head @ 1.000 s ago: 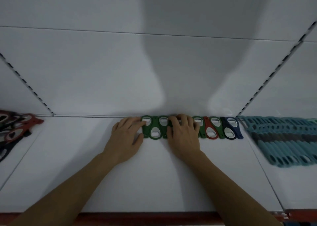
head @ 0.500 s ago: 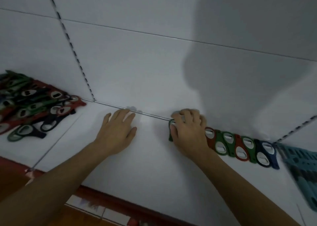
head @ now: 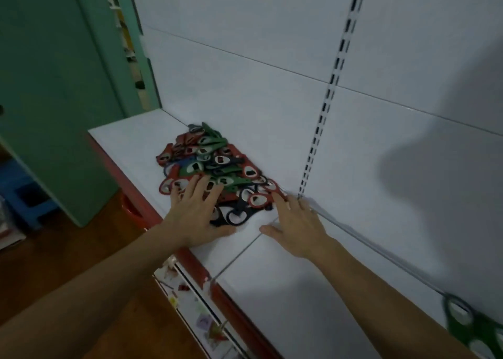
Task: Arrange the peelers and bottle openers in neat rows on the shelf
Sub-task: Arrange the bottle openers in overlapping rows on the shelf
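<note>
1. Red, green, black and blue bottle openers (head: 215,168) lie in a loose, overlapping pile on the white shelf (head: 272,298). The pile sits close to the back panel (head: 245,86), left of the slotted upright (head: 324,119).
2. Your left hand (head: 194,209) lies flat on the near edge of the pile, fingers straight and spread, gripping nothing.
3. Your right hand (head: 296,228) rests palm-down on the shelf just right of the pile, fingers straight and holding nothing. Its fingertips reach the red opener (head: 257,200) at the pile's right edge; contact there cannot be confirmed.
4. Green openers (head: 462,320), blurred, lie against the back panel at the far lower right, well apart from the pile.
5. Red trim (head: 190,260) runs along the shelf front. A green cabinet (head: 54,86) and a blue stool (head: 16,187) stand to the left.
</note>
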Tool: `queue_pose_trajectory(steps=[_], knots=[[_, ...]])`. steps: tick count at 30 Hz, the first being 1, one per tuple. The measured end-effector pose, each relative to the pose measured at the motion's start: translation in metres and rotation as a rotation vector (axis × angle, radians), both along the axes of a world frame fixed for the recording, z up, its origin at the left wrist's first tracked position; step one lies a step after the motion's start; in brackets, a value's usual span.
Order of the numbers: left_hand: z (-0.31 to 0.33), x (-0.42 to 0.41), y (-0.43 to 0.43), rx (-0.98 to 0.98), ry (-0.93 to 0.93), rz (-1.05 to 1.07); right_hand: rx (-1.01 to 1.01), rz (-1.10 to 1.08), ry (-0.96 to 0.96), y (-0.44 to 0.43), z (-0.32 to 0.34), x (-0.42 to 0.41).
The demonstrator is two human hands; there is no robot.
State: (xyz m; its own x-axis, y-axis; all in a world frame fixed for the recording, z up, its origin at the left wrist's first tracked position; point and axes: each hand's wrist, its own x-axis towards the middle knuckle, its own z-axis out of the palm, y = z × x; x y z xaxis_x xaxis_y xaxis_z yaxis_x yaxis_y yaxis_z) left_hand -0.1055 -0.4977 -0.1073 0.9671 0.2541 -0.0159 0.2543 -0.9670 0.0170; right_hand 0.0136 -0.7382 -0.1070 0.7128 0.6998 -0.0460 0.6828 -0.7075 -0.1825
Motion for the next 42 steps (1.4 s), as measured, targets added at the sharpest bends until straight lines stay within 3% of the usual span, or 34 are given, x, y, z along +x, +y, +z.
queue_pose_trajectory(steps=[4,9,12,16,21,28,35,42], knots=[[-0.005,0.032,0.061,-0.022,-0.060,-0.043,0.031,-0.033,-0.094,0.046,-0.011,0.023],[-0.002,0.076,0.117,-0.071,-0.069,-0.089,0.165,0.015,0.029,0.098,-0.005,0.054],[-0.010,0.092,0.134,-0.108,-0.021,-0.153,0.182,0.046,0.005,0.106,0.000,0.063],[-0.019,0.105,0.146,-0.077,-0.136,-0.210,0.030,0.266,-0.312,0.110,0.011,0.077],[-0.027,0.109,0.152,-0.141,-0.268,-0.259,-0.181,0.411,-0.344,0.152,0.022,0.084],[-0.026,0.106,0.155,-0.210,-0.297,-0.228,-0.256,0.295,-0.376,0.193,0.025,0.092],[-0.020,0.107,0.158,-0.356,-0.349,-0.127,-0.131,0.294,-0.493,0.185,0.028,0.090],[-0.018,0.106,0.160,-0.451,-0.405,-0.111,0.008,0.230,-0.352,0.163,0.034,0.096]])
